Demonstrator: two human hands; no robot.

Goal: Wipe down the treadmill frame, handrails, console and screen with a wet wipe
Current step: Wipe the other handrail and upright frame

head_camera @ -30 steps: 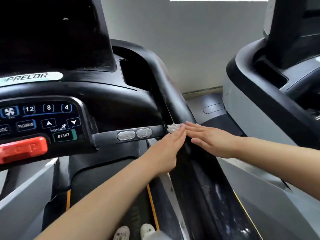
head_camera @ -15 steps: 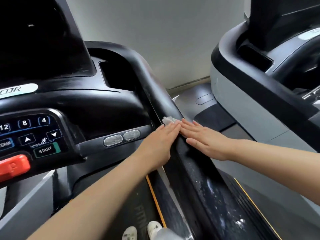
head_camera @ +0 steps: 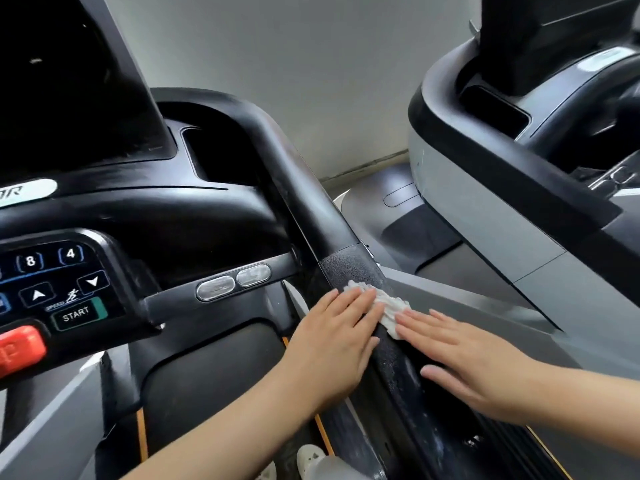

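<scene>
Hands lie flat on the black handrail (head_camera: pixel 349 237) of the treadmill, fingers straight. The left hand (head_camera: pixel 332 344) and the right hand (head_camera: pixel 464 355) both press on a crumpled white wet wipe (head_camera: pixel 388 306), which sits on top of the rail between their fingertips. The console (head_camera: pixel 62 282) with its START button (head_camera: pixel 76 313) is off to the left.
</scene>
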